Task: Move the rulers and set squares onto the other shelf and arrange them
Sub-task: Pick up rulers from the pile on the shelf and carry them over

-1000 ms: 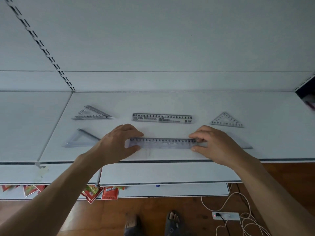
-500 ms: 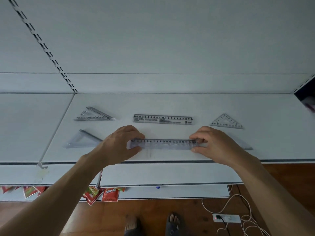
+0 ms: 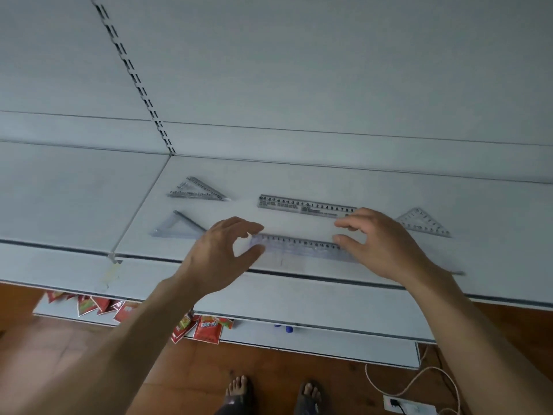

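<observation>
Rulers first: the front ruler (image 3: 299, 245) lies flat on the shelf (image 3: 299, 178), close to the front edge, exactly between my two hands. My left hand (image 3: 221, 253) is at its left end and my right hand (image 3: 377, 247) at its right end. Both are wide, with fingers and thumb spread and relaxed, and they hold nothing. The thumbs are very near the ruler's ends, but I cannot tell if they touch it.

Just beyond my fingertips the back ruler (image 3: 306, 205) lies parallel to the first. Outside my left hand are two set squares, the near one (image 3: 178, 227) and the far one (image 3: 197, 190) behind it. Past my right fingers is a small set square (image 3: 423, 223). Beyond my right wrist only a thin edge (image 3: 454, 272) of a clear piece shows, probably another set square.

I judge the moving as mostly done. The pieces make two rows, so only small straightening seems left. I cannot see whether more pieces wait elsewhere. Below my wrists, a lower shelf has red packets (image 3: 206, 329).
</observation>
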A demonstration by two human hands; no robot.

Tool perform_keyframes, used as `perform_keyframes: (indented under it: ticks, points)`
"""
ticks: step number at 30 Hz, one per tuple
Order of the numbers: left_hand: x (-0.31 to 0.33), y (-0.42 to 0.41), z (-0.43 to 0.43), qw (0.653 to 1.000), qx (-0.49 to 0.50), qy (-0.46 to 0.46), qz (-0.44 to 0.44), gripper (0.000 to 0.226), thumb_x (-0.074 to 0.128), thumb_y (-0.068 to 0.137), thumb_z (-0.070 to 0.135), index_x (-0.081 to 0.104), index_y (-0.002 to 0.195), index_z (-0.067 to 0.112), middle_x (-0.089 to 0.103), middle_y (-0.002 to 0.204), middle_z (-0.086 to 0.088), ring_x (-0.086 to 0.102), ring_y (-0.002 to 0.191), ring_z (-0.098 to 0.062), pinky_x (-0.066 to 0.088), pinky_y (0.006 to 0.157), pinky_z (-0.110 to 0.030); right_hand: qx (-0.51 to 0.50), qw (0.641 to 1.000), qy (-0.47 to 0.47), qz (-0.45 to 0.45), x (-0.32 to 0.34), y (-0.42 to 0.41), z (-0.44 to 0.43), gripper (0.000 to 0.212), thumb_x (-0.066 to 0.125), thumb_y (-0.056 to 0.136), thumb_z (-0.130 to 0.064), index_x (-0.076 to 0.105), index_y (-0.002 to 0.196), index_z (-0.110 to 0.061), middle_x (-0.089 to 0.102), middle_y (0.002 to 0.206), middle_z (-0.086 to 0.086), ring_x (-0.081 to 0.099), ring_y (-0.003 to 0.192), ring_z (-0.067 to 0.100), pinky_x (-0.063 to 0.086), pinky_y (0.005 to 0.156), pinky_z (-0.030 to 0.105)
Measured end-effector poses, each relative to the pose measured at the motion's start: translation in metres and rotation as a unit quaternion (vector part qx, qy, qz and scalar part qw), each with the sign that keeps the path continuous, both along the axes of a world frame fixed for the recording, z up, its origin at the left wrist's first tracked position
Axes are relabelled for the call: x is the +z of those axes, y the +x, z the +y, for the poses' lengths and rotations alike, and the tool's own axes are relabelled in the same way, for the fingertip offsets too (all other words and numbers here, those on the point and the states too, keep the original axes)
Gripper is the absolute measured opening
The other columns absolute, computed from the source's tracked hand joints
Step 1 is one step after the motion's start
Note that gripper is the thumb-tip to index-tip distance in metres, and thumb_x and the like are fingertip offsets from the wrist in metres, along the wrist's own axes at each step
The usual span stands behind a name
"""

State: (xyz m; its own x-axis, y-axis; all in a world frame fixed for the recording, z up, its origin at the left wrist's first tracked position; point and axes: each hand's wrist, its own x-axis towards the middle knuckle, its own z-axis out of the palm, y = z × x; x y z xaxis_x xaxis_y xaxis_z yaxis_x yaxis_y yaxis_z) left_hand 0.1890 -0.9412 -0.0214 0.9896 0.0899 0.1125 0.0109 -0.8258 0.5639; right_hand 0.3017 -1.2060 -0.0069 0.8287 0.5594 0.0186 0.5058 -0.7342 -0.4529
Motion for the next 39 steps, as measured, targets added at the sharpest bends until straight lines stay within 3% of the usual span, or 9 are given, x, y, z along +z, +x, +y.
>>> perform_keyframes:
  ticks: [9,15,19,23,26,31,39]
  points:
    - [0.006,-0.087,0.056,0.988,0.153,0.006,0.037,0.03,0.06,0.088,0.043,0.062,0.117,0.035,0.06,0.107,0.022,0.057,0.095,0.002,0.05,0.085,-0.026,0.047,0.998,0.045,0.01,-0.003,-0.025,0.115,0.029,0.063,0.087,-0.036,0.067,0.113,-0.023,0.063,0.112,-0.006,0.058,0.104,0.013,0.044,0.088,0.027]
    - [0.015,-0.171,0.149,0.974,0.213,0.032,0.063,0.036,0.056,0.09,0.047,0.057,0.123,0.035,0.058,0.116,0.019,0.054,0.097,0.001,0.047,0.082,-0.02,0.093,0.995,0.016,-0.01,0.012,-0.081,0.222,0.027,0.06,0.088,-0.035,0.066,0.111,-0.023,0.063,0.11,-0.004,0.058,0.105,0.016,0.046,0.089,0.031]
    - [0.023,-0.236,0.215,0.962,0.255,0.049,0.083,0.04,0.052,0.09,0.051,0.054,0.127,0.036,0.056,0.123,0.016,0.057,0.102,-0.006,0.052,0.082,-0.027,0.116,0.993,0.027,0.004,0.022,-0.132,0.312,0.032,0.059,0.089,-0.038,0.064,0.117,-0.024,0.062,0.119,-0.006,0.057,0.107,0.012,0.045,0.091,0.028]
    - [0.029,-0.3,0.281,0.946,0.302,0.073,0.093,0.041,0.051,0.091,0.049,0.053,0.129,0.032,0.057,0.126,0.014,0.057,0.107,-0.008,0.048,0.084,-0.025,0.169,0.985,0.03,0.011,0.03,-0.189,0.404,0.032,0.059,0.09,-0.039,0.063,0.119,-0.026,0.06,0.12,-0.008,0.057,0.105,0.008,0.041,0.085,0.023]
    - [0.026,-0.336,0.32,0.932,0.343,0.069,0.1,0.043,0.051,0.09,0.05,0.054,0.129,0.032,0.059,0.126,0.014,0.056,0.112,-0.009,0.048,0.089,-0.028,0.207,0.978,0.017,0.005,0.034,-0.217,0.461,0.033,0.059,0.09,-0.038,0.063,0.119,-0.025,0.061,0.12,-0.005,0.058,0.105,0.011,0.044,0.089,0.025]
    - [0.02,-0.369,0.377,0.912,0.393,0.06,0.106,0.038,0.053,0.09,0.046,0.057,0.126,0.034,0.059,0.123,0.016,0.054,0.113,-0.008,0.044,0.085,-0.024,0.244,0.969,0.01,0.029,0.032,-0.242,0.544,0.033,0.06,0.089,-0.037,0.063,0.118,-0.024,0.061,0.119,-0.006,0.059,0.104,0.01,0.044,0.088,0.025]
    - [0.009,-0.362,0.507,0.897,0.429,0.045,0.094,0.042,0.053,0.09,0.049,0.053,0.129,0.035,0.058,0.124,0.015,0.056,0.11,-0.009,0.051,0.088,-0.027,0.277,0.959,0.044,0.051,0.02,-0.239,0.699,0.033,0.06,0.089,-0.037,0.062,0.119,-0.025,0.06,0.12,-0.007,0.058,0.105,0.01,0.039,0.082,0.021]
